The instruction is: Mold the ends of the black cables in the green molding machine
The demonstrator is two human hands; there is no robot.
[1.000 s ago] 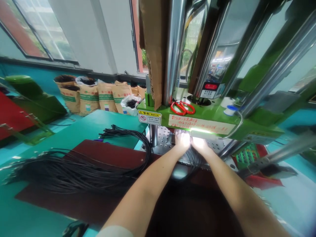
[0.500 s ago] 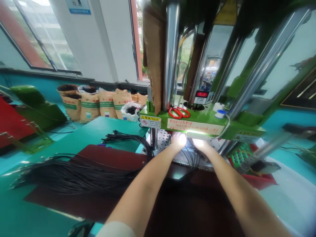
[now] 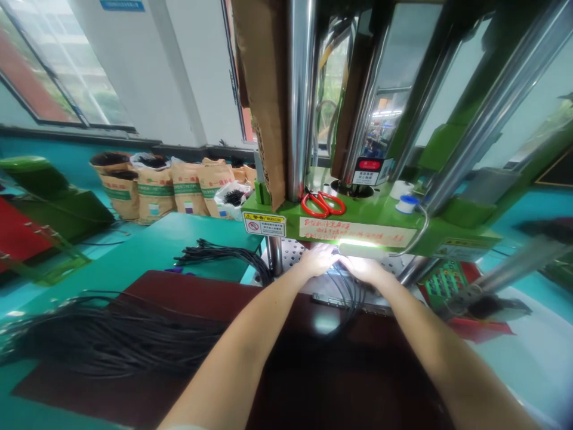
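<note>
Both arms reach under the green press plate (image 3: 286,206), where a lit lamp (image 3: 362,248) glares over the fingers. My left hand (image 3: 319,260) and my right hand (image 3: 360,267) are close together above the metal bed of the press. Black cables (image 3: 351,292) hang from between them toward me, over the bed's front edge. My right hand is nearest these cables. The fingers of both hands are washed out by the light and partly hidden, so their grip does not show.
A large bundle of black cables (image 3: 120,334) lies on the dark red board (image 3: 183,292) at left. Behind it, another cable bunch (image 3: 224,254) runs toward the press. Red-handled scissors (image 3: 323,205) and a blue-and-white spool (image 3: 406,204) rest on the press plate. Paper sacks (image 3: 154,191) line the wall.
The camera view has shifted, and the press looks slightly nearer. My hands have come closer together under the lamp, and the cables still hang between them.
</note>
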